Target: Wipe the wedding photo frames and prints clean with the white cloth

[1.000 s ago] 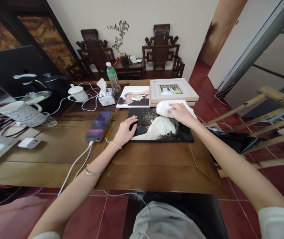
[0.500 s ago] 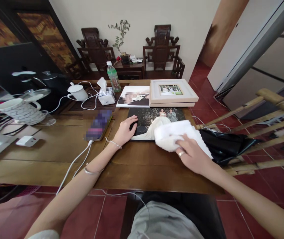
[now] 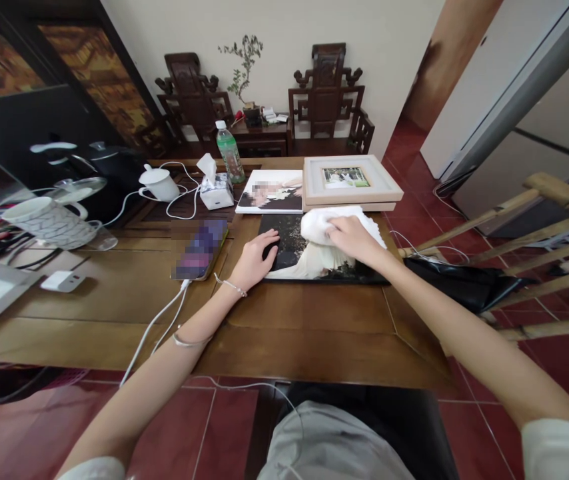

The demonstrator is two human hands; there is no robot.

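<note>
A dark wedding photo panel [image 3: 284,250] lies flat on the wooden table, its lower part showing a pale gown. Over its upper right area sits a folded white cloth [image 3: 317,223], bunched in my right hand [image 3: 357,239], whose fingers are closed around it. The cloth and hand cover the people in the picture. My left hand [image 3: 254,259] rests on the panel's left edge with its fingers stretched out and the thumb apart, gripping nothing.
Behind the panel lie a white-edged photo [image 3: 269,190] and stacked frames [image 3: 389,190]. A tissue box [image 3: 217,193], bottle [image 3: 229,157], lidded cup [image 3: 158,185] and charging phone [image 3: 201,250] stand left. A bamboo chair [image 3: 554,193] with a black bag [image 3: 464,283] is at right.
My right hand has moved the cloth up and slightly left across the panel, from its lower right corner to its upper part. My left hand stays at the left edge.
</note>
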